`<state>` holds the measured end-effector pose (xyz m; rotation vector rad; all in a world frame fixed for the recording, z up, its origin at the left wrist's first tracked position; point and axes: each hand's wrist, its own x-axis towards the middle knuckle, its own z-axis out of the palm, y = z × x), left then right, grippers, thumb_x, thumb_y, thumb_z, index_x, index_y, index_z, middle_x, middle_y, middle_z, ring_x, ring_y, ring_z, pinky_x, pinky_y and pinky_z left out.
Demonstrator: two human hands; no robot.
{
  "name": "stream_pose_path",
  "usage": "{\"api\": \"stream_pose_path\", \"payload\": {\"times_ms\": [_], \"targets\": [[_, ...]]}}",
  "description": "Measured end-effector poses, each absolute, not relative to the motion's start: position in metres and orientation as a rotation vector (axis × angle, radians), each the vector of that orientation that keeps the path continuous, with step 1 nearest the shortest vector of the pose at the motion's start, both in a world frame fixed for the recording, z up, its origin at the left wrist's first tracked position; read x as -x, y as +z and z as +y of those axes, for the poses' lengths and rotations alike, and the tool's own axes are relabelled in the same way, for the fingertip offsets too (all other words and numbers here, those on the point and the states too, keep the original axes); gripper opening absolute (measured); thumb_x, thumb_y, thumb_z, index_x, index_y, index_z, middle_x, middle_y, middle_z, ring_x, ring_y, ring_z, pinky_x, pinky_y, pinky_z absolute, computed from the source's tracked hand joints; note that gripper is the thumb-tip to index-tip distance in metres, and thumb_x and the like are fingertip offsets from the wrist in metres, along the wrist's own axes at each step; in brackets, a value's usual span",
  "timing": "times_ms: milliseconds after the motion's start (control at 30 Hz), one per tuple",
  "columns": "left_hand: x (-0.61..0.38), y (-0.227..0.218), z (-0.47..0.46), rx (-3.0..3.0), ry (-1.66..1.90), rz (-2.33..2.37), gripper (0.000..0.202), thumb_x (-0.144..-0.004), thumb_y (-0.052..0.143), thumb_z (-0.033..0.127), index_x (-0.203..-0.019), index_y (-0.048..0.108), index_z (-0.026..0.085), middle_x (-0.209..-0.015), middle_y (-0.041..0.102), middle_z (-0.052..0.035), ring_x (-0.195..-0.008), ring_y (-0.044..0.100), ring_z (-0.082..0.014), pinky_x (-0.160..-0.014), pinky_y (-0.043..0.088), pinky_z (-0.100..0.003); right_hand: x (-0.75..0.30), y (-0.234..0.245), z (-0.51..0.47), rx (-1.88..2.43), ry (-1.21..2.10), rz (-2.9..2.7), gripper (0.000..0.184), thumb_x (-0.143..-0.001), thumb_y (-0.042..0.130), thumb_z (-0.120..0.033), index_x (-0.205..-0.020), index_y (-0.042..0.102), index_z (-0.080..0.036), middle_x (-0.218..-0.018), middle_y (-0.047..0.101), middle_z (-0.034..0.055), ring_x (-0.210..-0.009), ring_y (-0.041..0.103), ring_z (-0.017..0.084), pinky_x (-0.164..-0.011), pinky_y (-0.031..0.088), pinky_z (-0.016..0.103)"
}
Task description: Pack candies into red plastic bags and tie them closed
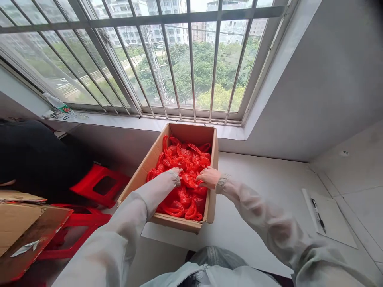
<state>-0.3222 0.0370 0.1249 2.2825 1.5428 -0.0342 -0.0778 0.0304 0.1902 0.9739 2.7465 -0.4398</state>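
An open cardboard box [211, 187] stands on a white counter below a barred window. It is filled with several tied red plastic bags [182, 159]. Both my arms, in pale translucent sleeves, reach into it. My left hand [177, 172] is mostly hidden behind its cuff, with the fingertips down among the bags. My right hand [208, 177] is curled, its fingers closed on one red bag [191, 181] near the middle of the box.
Red plastic stools [100, 184] stand at the left, with flattened cardboard [20, 231] in front. A sheet of paper with a black pen [317, 215] lies at the right on the counter. A plastic bottle [60, 107] rests on the windowsill.
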Motion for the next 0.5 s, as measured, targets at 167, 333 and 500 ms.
{"api": "stream_pose_path", "payload": {"times_ms": [167,333,500], "targets": [[0.336,0.16,0.012,-2.28,-0.041,1.506,0.041,-0.091,0.059,0.03,-0.131,0.055,0.022,-0.133,0.059,-0.0077,-0.119,0.056,-0.0222,-0.103,0.045,-0.036,0.064,0.177,0.007,-0.988,-0.439,2.854,0.032,-0.1,0.044,-0.027,-0.103,0.074,-0.018,-0.099,0.074,0.0121,-0.108,0.06,0.023,-0.115,0.02,0.046],[0.307,0.199,-0.009,-2.37,-0.095,1.284,0.04,-0.088,0.059,0.032,-0.128,0.06,0.024,-0.134,0.06,-0.004,-0.118,0.057,-0.0209,-0.105,0.041,-0.03,0.061,0.182,-0.011,-1.016,-0.58,2.997,0.026,-0.099,0.047,-0.028,-0.109,0.071,-0.024,-0.111,0.073,0.0053,-0.11,0.058,0.02,-0.11,0.03,0.04],[0.228,0.226,-0.015,-2.526,-0.056,1.0,0.04,-0.093,0.047,0.042,-0.126,0.062,0.026,-0.126,0.064,-0.0056,-0.116,0.058,-0.0244,-0.104,0.043,-0.036,0.013,0.183,-0.041,-1.602,-0.892,3.089,0.026,-0.1,0.045,-0.022,-0.108,0.07,-0.022,-0.114,0.072,0.0051,-0.112,0.057,0.016,-0.104,0.039,0.031]]}}
